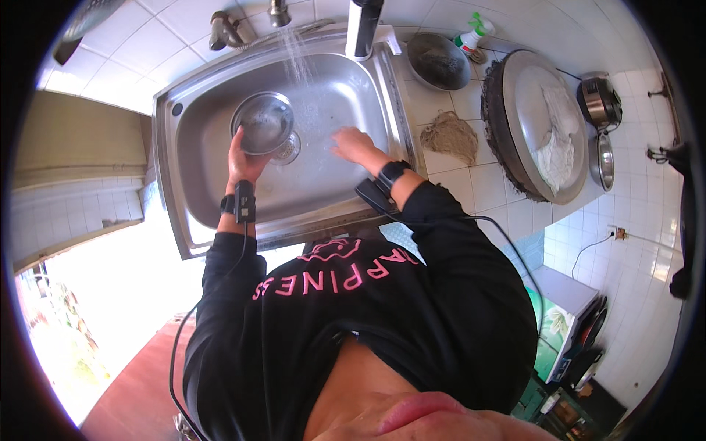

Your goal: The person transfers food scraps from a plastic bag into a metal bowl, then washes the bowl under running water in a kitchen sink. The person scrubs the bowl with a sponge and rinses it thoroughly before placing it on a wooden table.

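Note:
My left hand (248,160) holds a round stainless steel bowl (263,124) by its near rim, over the left part of the metal sink (215,187). The bowl appears to have some water in it and partly covers the drain strainer (288,150). Water (298,60) runs from the tap (279,15) into the basin, right of the bowl. My right hand (353,146) is over the right half of the basin, apart from the bowl, with its fingers bent; whether it holds something small cannot be told.
Right of the sink, a mesh cloth (450,138) and a dark wok-like pan (439,62) lie on the tiled counter. A spray bottle (470,41), a large round lid (529,127) with a white cloth (557,149), and a rice cooker (600,102) are farther right. A white-and-black device (361,33) stands at the sink's back rim.

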### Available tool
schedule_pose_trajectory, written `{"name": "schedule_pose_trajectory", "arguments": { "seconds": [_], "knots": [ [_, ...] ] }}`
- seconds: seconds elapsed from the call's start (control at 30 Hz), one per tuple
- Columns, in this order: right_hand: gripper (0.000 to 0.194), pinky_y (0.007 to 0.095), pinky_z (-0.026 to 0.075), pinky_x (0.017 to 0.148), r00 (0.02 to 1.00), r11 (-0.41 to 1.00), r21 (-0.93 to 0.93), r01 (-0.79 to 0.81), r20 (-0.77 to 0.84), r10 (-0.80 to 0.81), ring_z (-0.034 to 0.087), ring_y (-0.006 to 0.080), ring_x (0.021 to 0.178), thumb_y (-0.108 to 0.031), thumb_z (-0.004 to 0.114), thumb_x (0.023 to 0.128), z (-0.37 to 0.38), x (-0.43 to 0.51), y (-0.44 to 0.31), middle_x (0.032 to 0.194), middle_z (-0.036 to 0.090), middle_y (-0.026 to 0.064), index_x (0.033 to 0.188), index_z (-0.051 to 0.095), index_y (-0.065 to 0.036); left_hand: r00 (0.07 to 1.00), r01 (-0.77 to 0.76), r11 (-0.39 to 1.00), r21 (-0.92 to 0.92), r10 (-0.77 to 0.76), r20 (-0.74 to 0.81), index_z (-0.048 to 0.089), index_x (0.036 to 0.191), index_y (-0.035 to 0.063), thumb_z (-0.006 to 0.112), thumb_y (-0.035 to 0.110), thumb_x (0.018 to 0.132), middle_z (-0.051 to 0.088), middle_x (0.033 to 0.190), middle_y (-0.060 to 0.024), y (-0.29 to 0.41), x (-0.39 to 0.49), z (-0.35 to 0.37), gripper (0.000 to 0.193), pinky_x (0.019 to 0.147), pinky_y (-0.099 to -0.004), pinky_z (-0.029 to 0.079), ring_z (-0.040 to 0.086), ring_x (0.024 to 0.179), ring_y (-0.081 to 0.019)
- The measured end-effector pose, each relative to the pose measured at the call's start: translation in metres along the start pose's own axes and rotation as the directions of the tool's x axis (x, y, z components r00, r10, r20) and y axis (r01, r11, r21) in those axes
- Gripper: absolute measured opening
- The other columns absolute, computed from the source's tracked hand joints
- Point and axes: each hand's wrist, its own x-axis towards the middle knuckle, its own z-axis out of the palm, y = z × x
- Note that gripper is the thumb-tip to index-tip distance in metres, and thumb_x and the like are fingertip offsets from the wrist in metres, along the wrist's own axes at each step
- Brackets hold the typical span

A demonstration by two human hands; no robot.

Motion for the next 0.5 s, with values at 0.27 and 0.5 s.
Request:
{"name": "schedule_pose_trajectory", "arguments": {
  "seconds": [0.27,0.5],
  "knots": [
    [0.019,0.0333,0.046,0.071,0.639,0.997,0.064,-0.046,-0.765,0.079,0.056,0.0285,0.080,-0.012,0.054,0.078,-0.119,-0.001,0.058,0.092,0.059,0.0107,0.095,0.059,-0.006,0.993,-0.087,0.993,0.079,0.092,-0.068,0.034,0.126,0.0112,0.046,0.043,0.083,0.037,0.127,-0.0128,0.000,-0.017,-0.008,0.054,0.095,-0.0514,0.031,0.036,0.116,-0.0325],
    [0.027,0.0341,0.042,0.083,0.599,0.962,-0.261,-0.085,-0.785,-0.160,0.050,0.0257,0.097,-0.008,0.052,0.077,-0.120,0.034,0.085,0.107,0.054,0.0077,0.104,0.054,-0.004,0.991,-0.127,0.990,0.061,0.130,-0.039,0.033,0.127,0.0125,0.047,0.047,0.081,0.037,0.127,-0.0129,-0.005,-0.028,-0.002,0.059,0.094,-0.0511,0.033,0.037,0.116,-0.0328]
  ]
}}
